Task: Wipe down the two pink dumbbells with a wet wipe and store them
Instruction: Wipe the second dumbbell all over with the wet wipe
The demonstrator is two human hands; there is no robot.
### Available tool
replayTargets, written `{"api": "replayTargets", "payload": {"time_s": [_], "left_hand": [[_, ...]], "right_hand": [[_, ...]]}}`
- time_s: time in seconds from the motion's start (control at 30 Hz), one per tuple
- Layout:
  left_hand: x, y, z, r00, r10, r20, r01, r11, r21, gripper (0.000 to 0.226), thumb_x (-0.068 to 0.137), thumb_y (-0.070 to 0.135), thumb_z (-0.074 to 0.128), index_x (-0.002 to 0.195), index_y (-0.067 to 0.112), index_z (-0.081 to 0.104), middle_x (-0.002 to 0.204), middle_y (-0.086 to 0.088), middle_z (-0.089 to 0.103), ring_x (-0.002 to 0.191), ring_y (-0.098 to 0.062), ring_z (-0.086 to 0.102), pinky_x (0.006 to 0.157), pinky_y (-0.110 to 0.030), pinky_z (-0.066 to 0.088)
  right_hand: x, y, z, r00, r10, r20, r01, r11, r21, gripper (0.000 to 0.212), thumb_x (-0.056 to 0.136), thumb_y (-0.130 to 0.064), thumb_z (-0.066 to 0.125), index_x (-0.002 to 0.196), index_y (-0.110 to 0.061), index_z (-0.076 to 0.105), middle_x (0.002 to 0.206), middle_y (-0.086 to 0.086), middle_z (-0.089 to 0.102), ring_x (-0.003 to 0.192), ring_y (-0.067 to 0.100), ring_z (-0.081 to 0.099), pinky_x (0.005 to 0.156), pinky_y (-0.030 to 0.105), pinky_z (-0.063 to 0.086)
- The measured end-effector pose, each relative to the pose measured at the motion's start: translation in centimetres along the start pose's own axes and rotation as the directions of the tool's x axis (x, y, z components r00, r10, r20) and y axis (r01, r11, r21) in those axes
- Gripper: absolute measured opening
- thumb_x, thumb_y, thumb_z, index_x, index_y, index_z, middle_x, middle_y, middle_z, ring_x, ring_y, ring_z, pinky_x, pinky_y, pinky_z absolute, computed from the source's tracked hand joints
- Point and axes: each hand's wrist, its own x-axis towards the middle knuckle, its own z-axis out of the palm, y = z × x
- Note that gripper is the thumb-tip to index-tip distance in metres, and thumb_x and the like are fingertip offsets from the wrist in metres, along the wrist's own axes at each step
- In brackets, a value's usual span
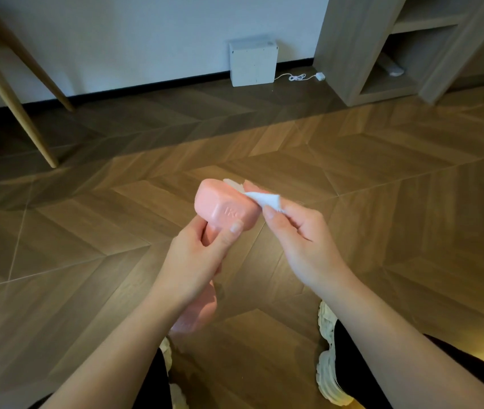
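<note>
A pink dumbbell (220,206) is held upright in front of me. My left hand (202,255) grips its handle, thumb resting on the upper head. Its lower head (198,312) shows below my left wrist. My right hand (299,234) pinches a white wet wipe (265,200) and holds it against the right edge of the upper head. A second dumbbell is not in view.
Below me are herringbone wood floor (382,202) and my pale shoes (327,364). A white box (252,63) with a cable stands by the far wall. An open wooden shelf unit (382,54) is at the back right, wooden furniture legs (22,113) at the left.
</note>
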Motion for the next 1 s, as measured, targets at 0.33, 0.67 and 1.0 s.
{"api": "replayTargets", "payload": {"time_s": [0.33, 0.67, 1.0], "left_hand": [[-0.2, -0.1, 0.5, 0.994, 0.073, -0.077, -0.064, 0.992, 0.108, 0.080, 0.061, 0.101, 0.037, 0.085, 0.028, 0.061, 0.061, 0.018, 0.062, 0.054, -0.003, 0.052, 0.060, -0.033, 0.042], [-0.2, 0.2, 0.8, 0.992, 0.088, -0.093, -0.073, 0.986, 0.147, 0.083, 0.062, 0.101, 0.035, 0.081, 0.024, 0.061, 0.059, 0.012, 0.059, 0.054, -0.006, 0.047, 0.059, -0.038, 0.042], [-0.5, 0.2, 0.9, 0.992, 0.125, -0.022, -0.118, 0.970, 0.210, 0.077, 0.063, 0.099, 0.034, 0.081, 0.029, 0.059, 0.063, 0.021, 0.063, 0.057, -0.001, 0.054, 0.058, -0.025, 0.038]], "right_hand": [[-0.7, -0.1, 0.1, 0.998, -0.007, -0.068, 0.001, 0.996, -0.092, 0.031, 0.102, -0.025, 0.043, 0.106, -0.030, 0.074, 0.076, -0.027, 0.062, 0.071, -0.007, 0.057, 0.067, 0.017, 0.044], [-0.5, -0.4, -0.5, 0.987, -0.128, -0.094, 0.077, 0.903, -0.423, 0.036, 0.101, -0.019, 0.040, 0.124, -0.016, 0.067, 0.146, -0.002, 0.050, 0.143, 0.013, 0.034, 0.116, 0.033, 0.030], [-0.8, 0.0, -0.6, 0.998, -0.009, -0.062, -0.003, 0.981, -0.194, 0.048, 0.102, -0.033, 0.039, 0.108, 0.005, 0.069, 0.095, 0.007, 0.074, 0.069, 0.008, 0.057, 0.064, 0.031, 0.044]]}}
